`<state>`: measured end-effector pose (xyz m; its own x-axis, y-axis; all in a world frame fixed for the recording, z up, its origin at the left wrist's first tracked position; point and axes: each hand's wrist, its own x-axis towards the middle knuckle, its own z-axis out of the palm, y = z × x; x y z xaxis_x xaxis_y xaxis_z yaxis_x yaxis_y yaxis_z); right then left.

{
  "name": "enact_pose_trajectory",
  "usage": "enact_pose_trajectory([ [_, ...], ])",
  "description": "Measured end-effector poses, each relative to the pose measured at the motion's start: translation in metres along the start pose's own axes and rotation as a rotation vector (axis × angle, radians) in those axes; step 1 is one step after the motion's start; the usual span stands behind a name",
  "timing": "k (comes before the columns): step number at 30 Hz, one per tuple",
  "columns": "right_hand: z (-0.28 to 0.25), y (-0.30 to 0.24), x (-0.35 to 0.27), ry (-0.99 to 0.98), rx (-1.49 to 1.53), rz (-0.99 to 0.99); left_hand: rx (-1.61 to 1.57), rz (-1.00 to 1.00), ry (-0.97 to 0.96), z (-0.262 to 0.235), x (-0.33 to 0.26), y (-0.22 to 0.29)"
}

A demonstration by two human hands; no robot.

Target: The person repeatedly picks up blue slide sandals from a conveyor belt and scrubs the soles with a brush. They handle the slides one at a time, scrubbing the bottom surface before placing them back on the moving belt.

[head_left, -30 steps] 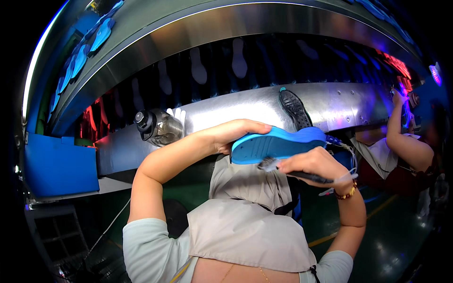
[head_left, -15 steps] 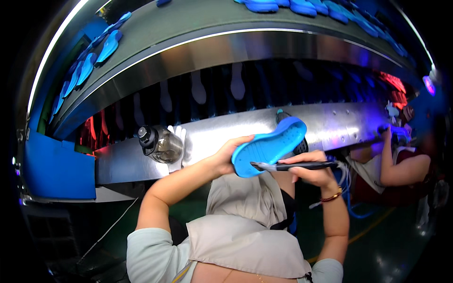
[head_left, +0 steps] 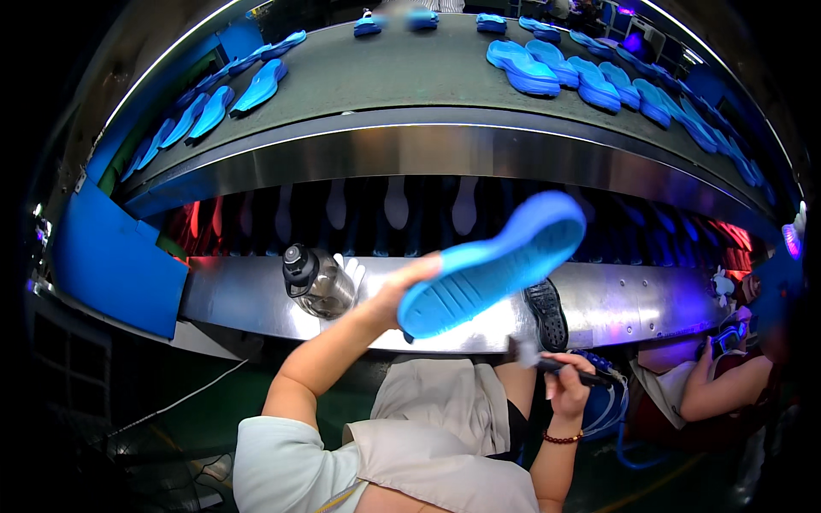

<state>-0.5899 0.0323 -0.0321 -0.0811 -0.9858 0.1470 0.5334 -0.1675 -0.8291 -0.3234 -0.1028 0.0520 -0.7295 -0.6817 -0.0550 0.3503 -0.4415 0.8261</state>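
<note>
A blue shoe sole is held up at a slant over the metal ledge, gripped near its lower left end by my left hand. Its patterned face with grooves and small pits shows. Lower and to the right, my right hand is closed around a black-handled brush with a cord or hose close behind. The brush head is blurred and apart from the sole. On the ledge behind the brush lies a black perforated clog.
A clear bottle with a black lid stands on the metal ledge, a white glove behind it. Beyond runs a green belt carrying several blue soles. A co-worker's arm is at the right.
The brush has left the sole and dropped lower. The sole is raised, showing its face more fully. My view has tilted up, so more of the belt shows.
</note>
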Motion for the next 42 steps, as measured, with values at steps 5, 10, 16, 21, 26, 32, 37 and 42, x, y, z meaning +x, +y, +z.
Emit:
enact_pose_trajectory([
  [5,-0.034,0.016,-0.002,0.321,0.076,-0.038,-0.009,0.504,-0.036,-0.002,0.035,0.1],
  [10,-0.027,0.03,0.002,0.341,0.169,-0.001,-0.803,0.85,0.426,-0.054,0.074,0.146],
  [16,-0.066,0.034,-0.019,0.57,0.24,0.045,0.138,0.949,0.631,-0.049,0.115,0.117],
  [21,-0.076,0.031,-0.021,0.607,0.311,0.096,1.478,1.155,0.605,-0.004,0.163,0.107],
  [26,-0.076,0.035,-0.007,0.603,0.315,0.132,1.779,0.679,0.719,0.02,0.223,0.09],
  [32,-0.088,0.054,-0.021,0.635,0.392,0.204,1.735,0.444,0.687,0.015,0.23,0.093],
  [37,-0.068,0.044,-0.006,0.468,0.315,0.121,1.699,0.75,0.79,0.01,0.236,0.084],
  [42,-0.053,0.031,0.009,0.407,0.307,0.113,1.489,0.874,0.733,0.001,0.232,0.09],
])
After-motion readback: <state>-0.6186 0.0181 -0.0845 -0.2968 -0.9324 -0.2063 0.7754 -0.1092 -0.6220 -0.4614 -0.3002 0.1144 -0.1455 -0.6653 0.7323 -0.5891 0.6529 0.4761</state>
